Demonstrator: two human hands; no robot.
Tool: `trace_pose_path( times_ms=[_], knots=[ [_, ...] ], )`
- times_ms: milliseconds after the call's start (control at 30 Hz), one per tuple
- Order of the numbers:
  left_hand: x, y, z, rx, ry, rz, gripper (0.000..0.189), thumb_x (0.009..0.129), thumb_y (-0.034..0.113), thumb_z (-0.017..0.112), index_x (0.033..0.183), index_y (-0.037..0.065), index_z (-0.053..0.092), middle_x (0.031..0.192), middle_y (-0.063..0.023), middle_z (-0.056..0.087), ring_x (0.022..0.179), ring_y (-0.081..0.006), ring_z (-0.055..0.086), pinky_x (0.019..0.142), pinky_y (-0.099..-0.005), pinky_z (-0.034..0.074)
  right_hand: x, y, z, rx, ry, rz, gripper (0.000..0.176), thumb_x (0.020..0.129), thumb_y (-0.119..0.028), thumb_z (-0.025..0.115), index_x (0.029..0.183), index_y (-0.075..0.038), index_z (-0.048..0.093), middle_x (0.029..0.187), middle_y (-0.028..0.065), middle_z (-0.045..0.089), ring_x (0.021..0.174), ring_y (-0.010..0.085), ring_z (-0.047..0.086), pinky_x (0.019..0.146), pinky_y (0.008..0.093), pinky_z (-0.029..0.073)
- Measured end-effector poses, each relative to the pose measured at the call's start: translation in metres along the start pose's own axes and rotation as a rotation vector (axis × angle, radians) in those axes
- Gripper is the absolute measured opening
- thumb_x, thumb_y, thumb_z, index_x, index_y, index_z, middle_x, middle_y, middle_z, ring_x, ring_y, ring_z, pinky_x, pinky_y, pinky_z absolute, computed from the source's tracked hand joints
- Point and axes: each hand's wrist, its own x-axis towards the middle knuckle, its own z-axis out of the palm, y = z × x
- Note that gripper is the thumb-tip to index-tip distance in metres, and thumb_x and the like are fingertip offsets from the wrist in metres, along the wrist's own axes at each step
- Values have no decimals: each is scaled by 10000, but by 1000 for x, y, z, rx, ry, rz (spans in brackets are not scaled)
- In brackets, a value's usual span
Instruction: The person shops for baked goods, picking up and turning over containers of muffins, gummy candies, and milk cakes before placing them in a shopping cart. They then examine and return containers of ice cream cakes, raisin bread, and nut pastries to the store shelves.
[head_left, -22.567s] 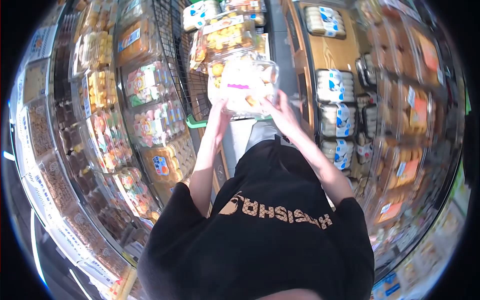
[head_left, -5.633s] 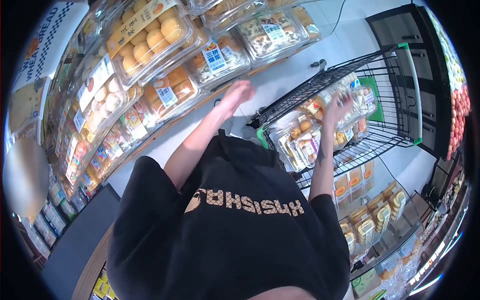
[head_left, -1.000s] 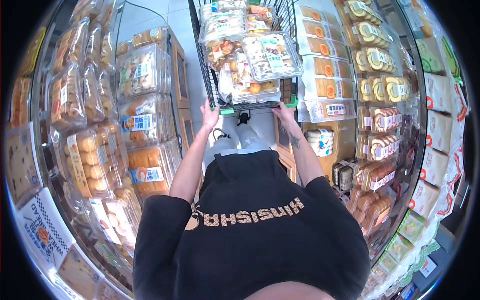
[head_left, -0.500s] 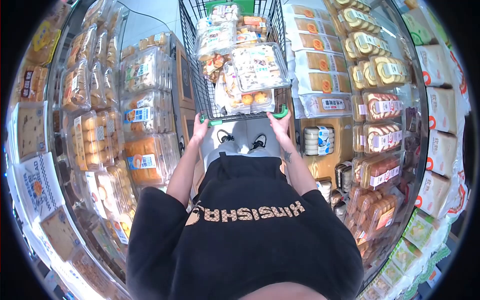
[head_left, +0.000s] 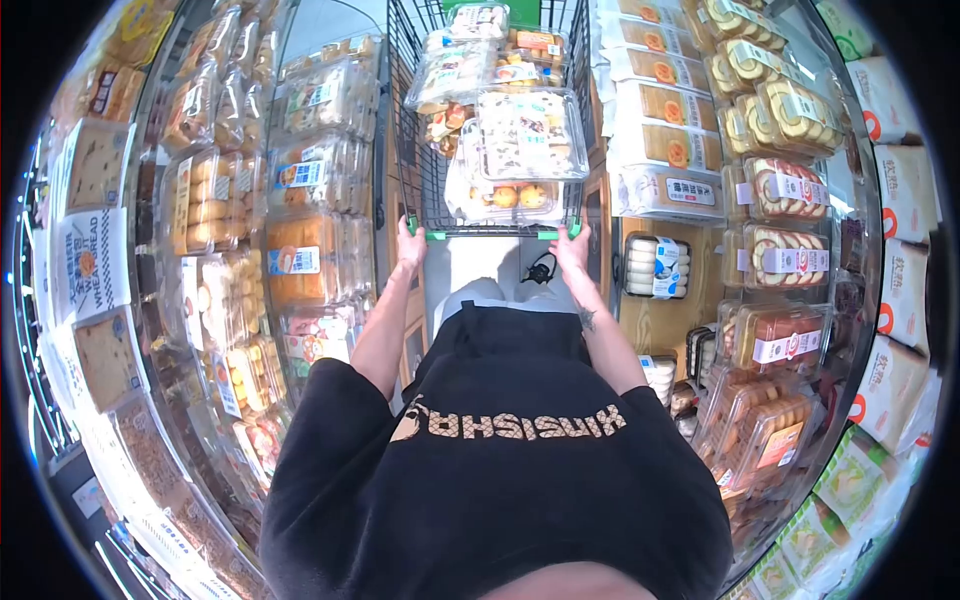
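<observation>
A black wire shopping cart (head_left: 402,130) with green parts stands in front of me. My left hand (head_left: 409,245) is closed around the left end of its handle (head_left: 480,235). At the right end, my right hand (head_left: 573,247) grips the same handle. Clear plastic packs of baked goods are piled inside the cart. On top near me lies a clear box of pale, dark-speckled pieces (head_left: 530,135). Beneath it shows a pack with round yellow pieces (head_left: 512,198). Farther forward sits another clear pack (head_left: 452,75) with a label.
Shelves line both sides closely. Boxed rolls (head_left: 215,200) and bread packs (head_left: 297,258) are on the left. To the right are wrapped loaves (head_left: 675,105), sliced swiss rolls (head_left: 787,192) and a tray of white buns (head_left: 656,267). One shoe (head_left: 539,269) shows below the handle.
The shelves on both sides have shifted in view, and the cart sits straighter between them. One of my shoes has gone out of sight. Both hands have stayed on the handle.
</observation>
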Motion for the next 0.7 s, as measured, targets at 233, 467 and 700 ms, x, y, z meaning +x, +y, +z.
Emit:
trace_pose_path(
  times_ms=[233,467,700],
  knots=[
    [-15,-32,-12,18,-77,66,653,800,211,536,1362,99,223,1072,-200,531,821,-247,568,727,-346,470,-15,9,-14,-146,29,-21,385,905,-125,445,1258,-92,293,1000,129,526,633,172,592,526,271,520],
    [-53,-52,-16,-185,-198,61,537,848,230,504,1295,94,240,1042,-158,547,822,-204,572,681,-298,468,-28,24,-38,-213,-50,-124,373,907,-142,417,1262,-85,320,1001,112,516,680,179,591,585,284,524],
    [-81,-59,-21,-229,-197,4,434,873,236,465,1232,108,258,1008,-126,537,814,-192,575,674,-324,482,-48,48,-47,-134,-35,-176,364,912,-169,443,1235,-32,344,893,92,528,610,141,578,497,241,491]
  ],
)
